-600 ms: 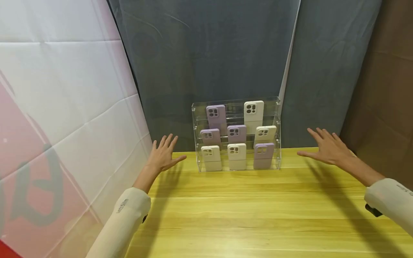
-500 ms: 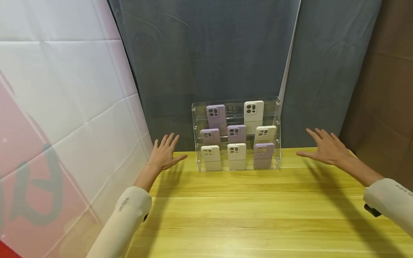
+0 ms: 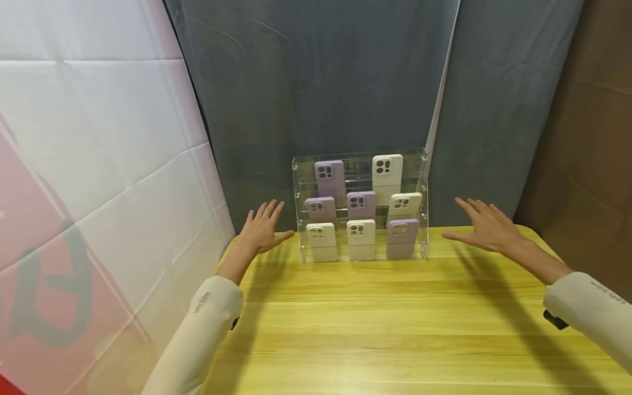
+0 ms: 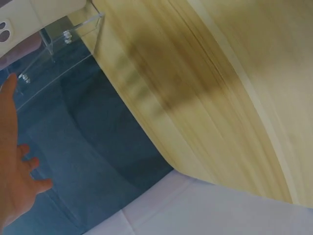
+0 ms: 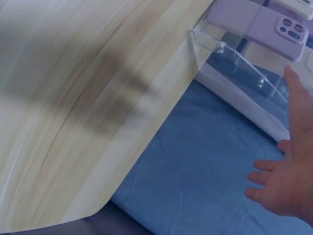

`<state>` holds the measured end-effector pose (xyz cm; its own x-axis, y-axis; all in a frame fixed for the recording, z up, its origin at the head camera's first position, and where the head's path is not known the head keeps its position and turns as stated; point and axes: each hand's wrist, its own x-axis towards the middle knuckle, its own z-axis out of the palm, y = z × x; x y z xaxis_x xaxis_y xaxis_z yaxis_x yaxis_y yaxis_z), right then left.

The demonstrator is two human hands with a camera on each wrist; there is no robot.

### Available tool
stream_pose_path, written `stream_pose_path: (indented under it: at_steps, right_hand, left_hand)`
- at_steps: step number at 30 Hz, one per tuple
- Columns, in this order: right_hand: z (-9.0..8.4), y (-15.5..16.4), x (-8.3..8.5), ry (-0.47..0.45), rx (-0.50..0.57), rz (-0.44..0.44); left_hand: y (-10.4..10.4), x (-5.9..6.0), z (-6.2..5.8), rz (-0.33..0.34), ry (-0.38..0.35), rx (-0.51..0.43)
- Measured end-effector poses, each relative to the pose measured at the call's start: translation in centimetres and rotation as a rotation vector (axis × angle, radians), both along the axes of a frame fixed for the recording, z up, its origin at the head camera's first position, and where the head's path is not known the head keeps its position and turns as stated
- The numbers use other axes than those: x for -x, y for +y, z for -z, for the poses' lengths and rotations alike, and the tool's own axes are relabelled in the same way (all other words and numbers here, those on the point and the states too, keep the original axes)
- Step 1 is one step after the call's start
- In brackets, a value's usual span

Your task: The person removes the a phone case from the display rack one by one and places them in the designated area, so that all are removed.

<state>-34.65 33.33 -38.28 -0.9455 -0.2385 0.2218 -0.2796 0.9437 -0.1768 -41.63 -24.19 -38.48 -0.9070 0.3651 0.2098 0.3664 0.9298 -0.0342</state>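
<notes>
A clear acrylic stepped display rack [image 3: 427, 241] stands at the back of the table, bearing several phone cases in three rows. The top row has a lilac phone case [image 3: 329, 174] and a white phone case [image 3: 387, 173]. Two lilac cases and a white one [image 3: 406, 206] fill the middle row; the bottom has two white cases and a lilac one [image 3: 402, 240] at its right. My left hand [image 3: 260, 229], fingers spread, is just left of the rack. On the other side my right hand [image 3: 489, 226] is spread too, farther from it. Both hands hold nothing.
The rack stands on a yellow wooden table [image 3: 365, 318], near its back edge. A grey curtain [image 3: 321, 82] hangs behind, a white printed cloth [image 3: 113, 120] on the left and a brown cloth [image 3: 592, 137] on the right.
Both hands have moved inward, the left one to the right and the right one to the left, nearer the rack. The rack and its phone cases stay put.
</notes>
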Motion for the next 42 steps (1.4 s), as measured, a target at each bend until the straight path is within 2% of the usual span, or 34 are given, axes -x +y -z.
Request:
stream_pose_path:
  at_steps: [9, 15, 24, 35, 42]
  right_hand:
    - [-0.2, -1.2, 0.0, 0.035, 0.012, -0.011]
    - [0.0, -2.2, 0.1, 0.021, 0.024, -0.042]
    - [0.2, -3.8, 0.3, 0.012, 0.07, -0.079]
    - [1.6, -5.2, 0.7, 0.011, 0.192, -0.126]
    - [2.6, -6.0, 1.1, 0.045, 0.325, -0.193]
  left_hand:
    - [1.0, 0.7, 0.3, 0.028, -0.051, -0.082]
    - [1.5, 1.0, 0.7, 0.031, -0.098, -0.146]
    - [2.1, 1.3, 1.6, 0.049, -0.146, -0.316]
    - [3.1, 2.1, 3.1, 0.12, -0.21, -0.55]
    - [3.7, 2.0, 3.8, 0.087, -0.233, -0.681]
